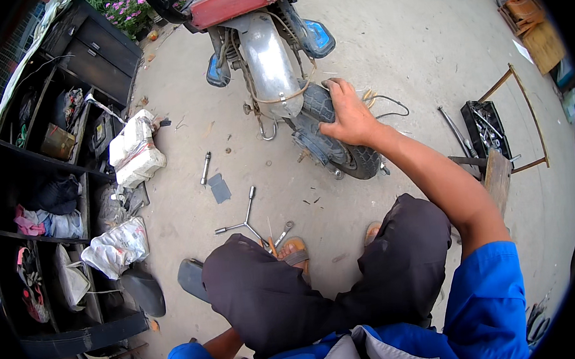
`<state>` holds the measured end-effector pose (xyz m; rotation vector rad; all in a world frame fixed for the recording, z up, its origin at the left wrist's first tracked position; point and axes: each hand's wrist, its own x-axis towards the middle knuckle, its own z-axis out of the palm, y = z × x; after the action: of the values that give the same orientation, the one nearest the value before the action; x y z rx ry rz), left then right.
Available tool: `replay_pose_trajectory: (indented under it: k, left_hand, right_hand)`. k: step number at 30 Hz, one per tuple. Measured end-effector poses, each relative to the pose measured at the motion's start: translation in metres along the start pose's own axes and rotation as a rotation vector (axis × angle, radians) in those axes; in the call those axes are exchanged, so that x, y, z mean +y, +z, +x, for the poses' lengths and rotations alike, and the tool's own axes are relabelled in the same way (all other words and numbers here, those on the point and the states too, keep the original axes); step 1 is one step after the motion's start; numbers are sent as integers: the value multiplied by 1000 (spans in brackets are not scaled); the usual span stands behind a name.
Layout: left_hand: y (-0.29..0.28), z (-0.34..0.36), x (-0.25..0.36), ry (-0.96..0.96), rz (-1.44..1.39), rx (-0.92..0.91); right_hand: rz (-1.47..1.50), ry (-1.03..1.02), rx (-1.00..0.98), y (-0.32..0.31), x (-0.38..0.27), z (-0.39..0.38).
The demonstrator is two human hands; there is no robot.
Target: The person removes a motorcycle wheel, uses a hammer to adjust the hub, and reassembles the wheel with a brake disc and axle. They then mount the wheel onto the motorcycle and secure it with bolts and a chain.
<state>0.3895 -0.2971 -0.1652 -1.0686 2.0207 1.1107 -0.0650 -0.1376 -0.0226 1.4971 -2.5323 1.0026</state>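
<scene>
A scooter's rear end fills the upper middle, with a red panel (225, 5) and a silver mudguard (262, 58). Below it, the black rear tire (359, 161) and its dark hub (318, 144) face me. My right hand (346, 115) grips the top of that tire, fingers over the tread, thumb apart near the mudguard. A wire loop lies just beyond my hand. My left forearm (222, 344) shows at the lower edge beside my knee; that hand is hidden. A three-arm socket wrench (247, 223), a spanner (281, 236) and a socket bar (205, 168) lie on the ground.
A black shelving unit (80, 174) full of clutter lines the left, with foam packing (135, 147) and a plastic bag (115, 248) beside it. At right stand a toolbox (485, 129), a wooden plank (499, 185) and a thin frame (528, 109). Wooden boards (541, 45) are farther back.
</scene>
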Motion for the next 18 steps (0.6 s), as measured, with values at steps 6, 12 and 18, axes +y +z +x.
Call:
replay_pose_trajectory:
  k: [6, 12, 18]
  left_hand:
    - [-50, -23, 23, 316, 95, 156]
    - [-121, -2, 89, 437, -84, 174]
    - [-145, 8, 189, 521, 21, 10]
  right_hand:
    - [-74, 82, -68, 1, 6, 1]
    - [-95, 144, -140, 3, -4, 5]
    - [-93, 174, -203, -1, -2, 12]
